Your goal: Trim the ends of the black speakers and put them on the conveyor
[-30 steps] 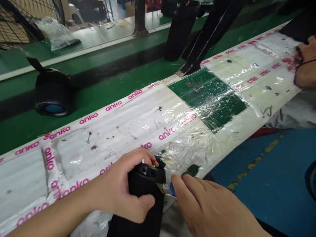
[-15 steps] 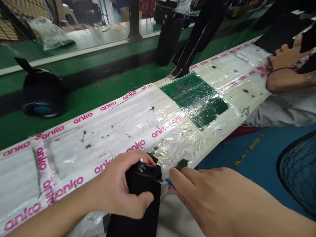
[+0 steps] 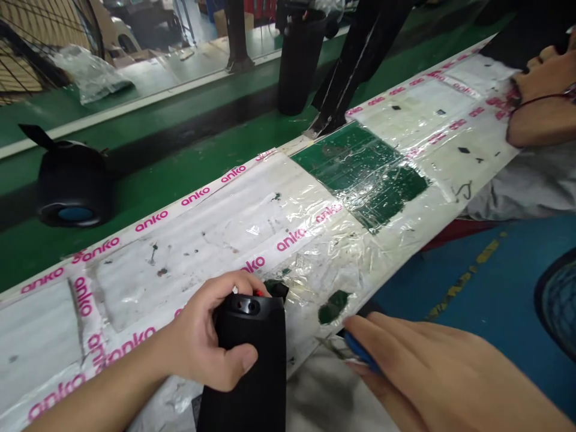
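Note:
My left hand is wrapped around a black speaker body, standing tilted at the near edge of the bench. Its top end has a small glossy recessed panel with holes. A bit of red wire and a white connector poke out beside my fingers. To the right, apart from the speaker, my right hand is closed on a blue-handled tool with thin metal tips. The tool's exact kind is mostly hidden by my fingers.
The taped bench top runs diagonally beside a green conveyor belt. On the belt are a black speaker with a strap and an upright black cylinder. Another person's hand rests at right, near a dark mesh basket.
My right hand with the blue-handled tool has drawn away from the speaker's top, to the right and slightly down. My left hand and the speaker have shifted a little left.

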`<state>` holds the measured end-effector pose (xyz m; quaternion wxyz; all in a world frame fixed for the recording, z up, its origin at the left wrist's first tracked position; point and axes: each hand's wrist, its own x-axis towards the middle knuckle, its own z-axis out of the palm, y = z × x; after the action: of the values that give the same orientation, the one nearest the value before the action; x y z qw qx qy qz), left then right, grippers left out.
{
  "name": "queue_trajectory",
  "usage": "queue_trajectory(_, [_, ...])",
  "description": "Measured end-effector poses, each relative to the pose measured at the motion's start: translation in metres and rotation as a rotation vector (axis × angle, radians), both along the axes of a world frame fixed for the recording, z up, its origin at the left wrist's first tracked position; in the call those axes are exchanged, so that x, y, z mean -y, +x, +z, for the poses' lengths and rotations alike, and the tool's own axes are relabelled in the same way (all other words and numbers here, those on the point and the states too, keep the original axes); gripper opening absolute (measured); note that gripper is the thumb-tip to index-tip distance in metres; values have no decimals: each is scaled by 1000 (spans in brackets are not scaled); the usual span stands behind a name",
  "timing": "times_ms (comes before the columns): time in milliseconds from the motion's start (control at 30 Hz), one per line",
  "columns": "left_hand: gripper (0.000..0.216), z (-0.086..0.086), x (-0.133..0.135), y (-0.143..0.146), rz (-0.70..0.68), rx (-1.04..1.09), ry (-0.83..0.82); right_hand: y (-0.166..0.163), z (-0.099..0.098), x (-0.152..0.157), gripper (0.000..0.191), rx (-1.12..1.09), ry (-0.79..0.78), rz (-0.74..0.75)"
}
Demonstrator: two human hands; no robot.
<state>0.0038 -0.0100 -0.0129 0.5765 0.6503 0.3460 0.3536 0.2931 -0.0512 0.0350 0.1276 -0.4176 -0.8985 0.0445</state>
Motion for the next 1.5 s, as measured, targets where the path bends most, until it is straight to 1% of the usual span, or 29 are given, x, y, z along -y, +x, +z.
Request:
queue_trajectory(100, [40, -1, 1, 0, -2, 27, -25, -30, -11, -5, 25, -42, -58, 70])
queue_trajectory(200, [42, -2, 0, -1, -11, 39, -31, -41, -19, -9, 26, -26, -33, 71])
queue_trajectory(367, [43, -3, -1, 1, -19, 63, -36, -43, -24, -12, 24, 16, 13, 65])
queue_trajectory(500, [43, -5, -1, 1, -20, 85, -41, -44, -23, -13, 25, 20, -2, 71])
queue_trajectory(667, [46, -7, 1, 0, -8, 80, -36, -44, -21, -14, 42, 40, -18, 89])
queue_trajectory(800, [45, -5, 0, 1, -8, 52, -36, -44, -17, -16, 48, 63, -10, 100])
queue_trajectory(900, [47, -2, 1, 1, -18, 36, -92, -46, -17, -15, 54, 87, 7, 93])
queue_trajectory(1000, [50, 1, 0, 1, -55, 17, -178, -47, -19, -10, 57, 116, 21, 45])
queue_trajectory(1067, [51, 3, -1, 0, -71, -1, -200, -47, -19, -7, 60, 125, 24, 18])
queue_trajectory(1133, [49, 7, -3, 1, -80, -24, -224, -48, -16, -9, 56, 110, -14, 15])
queue_trajectory(1200, [45, 12, -5, 3, -89, -47, -250, -51, -7, -16, 46, 124, -126, 42])
queue_trajectory(1300, [38, 20, -7, 8, -76, -112, -291, -53, 10, -31, 43, 288, -342, 103])
queue_trajectory(1367, [33, 24, -5, 10, -63, -181, -327, -48, 19, -38, 41, 371, -402, 154])
queue_trajectory(1400, [31, 26, -3, 11, -56, -215, -337, -43, 23, -40, 38, 360, -381, 176])
queue_trajectory(1433, [31, 27, -1, 11, -45, -245, -337, -36, 25, -40, 35, 328, -327, 182])
queue_trajectory(1500, [32, 27, 3, 12, -13, -284, -309, -20, 27, -38, 31, 233, -135, 149])
